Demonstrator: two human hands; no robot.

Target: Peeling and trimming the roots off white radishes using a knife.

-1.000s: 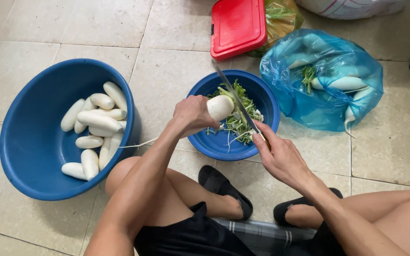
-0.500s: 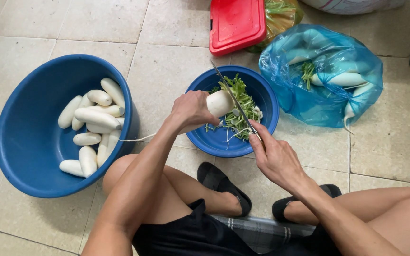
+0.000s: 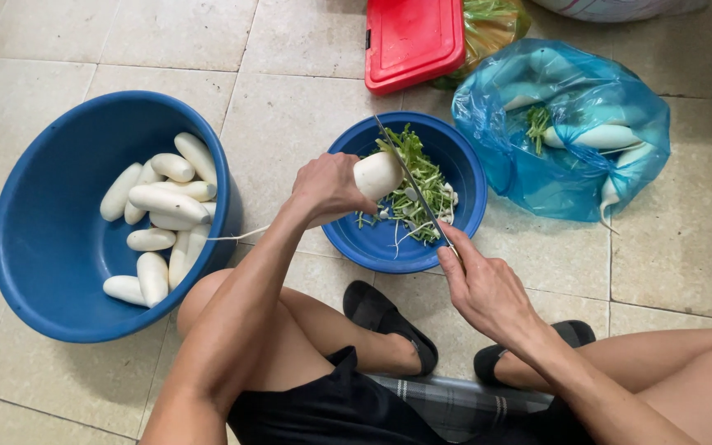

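My left hand [image 3: 328, 186] grips a white radish [image 3: 377, 175] and holds it over the small blue bowl [image 3: 461, 169]. A long knife [image 3: 409, 176] is in my right hand [image 3: 483, 285], its blade lying against the cut end of the radish. Green tops and thin root trimmings [image 3: 414, 191] lie inside that bowl. A thin root tail trails from the radish toward the big basin.
A large blue basin [image 3: 51, 247] at the left holds several trimmed white radishes [image 3: 162, 216]. At the right a blue plastic bag [image 3: 566, 124] holds radishes with green tops. A red lidded box [image 3: 412, 39] sits at the top. My black sandals [image 3: 389, 325] rest on the tiled floor.
The view has shifted slightly. Both hands stay at the bowl with the knife at the radish's end; little else differs.
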